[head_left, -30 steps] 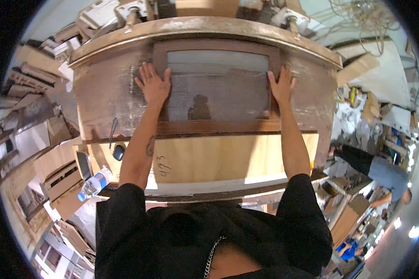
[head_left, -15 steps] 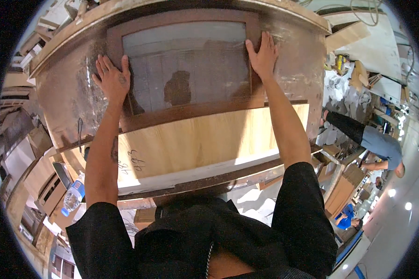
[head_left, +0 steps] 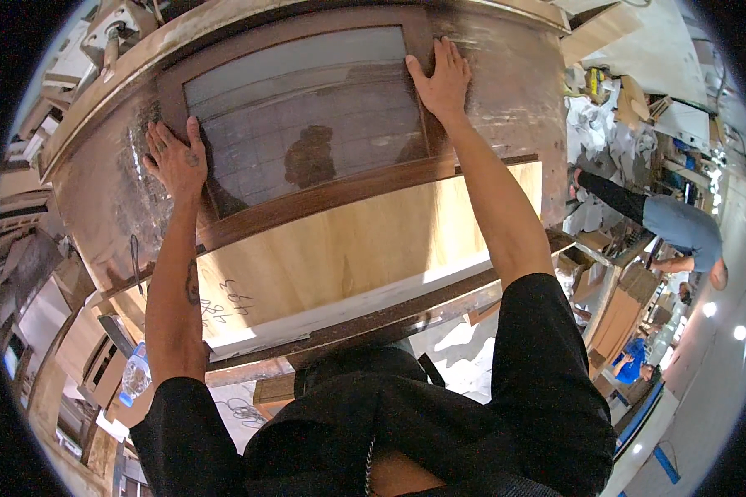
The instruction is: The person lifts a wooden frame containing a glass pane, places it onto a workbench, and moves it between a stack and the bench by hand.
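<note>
A dark brown wooden frame with a glass pane (head_left: 261, 124), like a cabinet door, lies on the worn brown workbench (head_left: 510, 95). The glass carries reflections, among them a dark head shape. My left hand (head_left: 176, 159) rests along the frame's left side, fingers stretched out and thumb beside the glass. On the right side my right hand (head_left: 443, 83) lies with its fingers out, its thumb over the frame's edge. Neither hand grips anything that I can see. Nearer to me, a pale wood-grain board (head_left: 348, 240) with handwriting lies along the frame's near edge.
A clear plastic bottle (head_left: 135, 377) is beside my left forearm. Stacked wooden parts (head_left: 37, 174) stand at the left. To the right, a person in a grey shirt (head_left: 680, 224) bends over, and another in blue (head_left: 630, 360) is farther off. White scraps (head_left: 593, 124) litter the right side.
The whole view has shifted and tilted slightly, so the frame and both hands appear farther left. Both hands keep their places on the frame's sides.
</note>
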A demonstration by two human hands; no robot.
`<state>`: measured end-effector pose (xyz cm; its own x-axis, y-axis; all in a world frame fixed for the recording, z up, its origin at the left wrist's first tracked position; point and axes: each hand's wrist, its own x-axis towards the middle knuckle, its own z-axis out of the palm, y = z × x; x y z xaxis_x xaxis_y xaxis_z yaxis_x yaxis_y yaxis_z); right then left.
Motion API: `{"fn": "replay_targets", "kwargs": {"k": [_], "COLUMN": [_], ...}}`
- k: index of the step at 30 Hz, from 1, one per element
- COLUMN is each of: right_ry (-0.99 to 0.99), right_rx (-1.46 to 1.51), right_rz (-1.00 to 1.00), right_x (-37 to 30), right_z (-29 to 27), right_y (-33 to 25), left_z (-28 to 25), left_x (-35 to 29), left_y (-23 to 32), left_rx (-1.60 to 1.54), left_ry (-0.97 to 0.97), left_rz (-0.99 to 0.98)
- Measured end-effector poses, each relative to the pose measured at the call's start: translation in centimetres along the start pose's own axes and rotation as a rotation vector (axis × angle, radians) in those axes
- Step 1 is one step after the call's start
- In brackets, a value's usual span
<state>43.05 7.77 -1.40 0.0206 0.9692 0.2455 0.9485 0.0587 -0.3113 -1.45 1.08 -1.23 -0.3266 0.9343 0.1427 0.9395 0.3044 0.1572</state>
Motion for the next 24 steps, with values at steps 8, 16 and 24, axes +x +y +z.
{"fn": "replay_targets", "kwargs": {"k": [8, 16, 24], "right_ry": [0.010, -0.001, -0.064], "right_rx": [-0.001, -0.007, -0.083], "right_rz": [0.003, 0.012, 0.045], "right_x": [-0.1, 0.3, 0.0], "right_z": [-0.2, 0.0, -0.6], "right_y": [0.1, -1.5, 0.2], "left_z": [-0.1, 0.8, -0.3], "left_x": [-0.1, -0.3, -0.6], "left_y": [0.3, -1.6, 0.6], "left_rx": [-0.023, 0.055, -0.069], "left_ry": [-0.008, 0.058, -0.028], "left_rz": [0.000, 0.026, -0.007]}}
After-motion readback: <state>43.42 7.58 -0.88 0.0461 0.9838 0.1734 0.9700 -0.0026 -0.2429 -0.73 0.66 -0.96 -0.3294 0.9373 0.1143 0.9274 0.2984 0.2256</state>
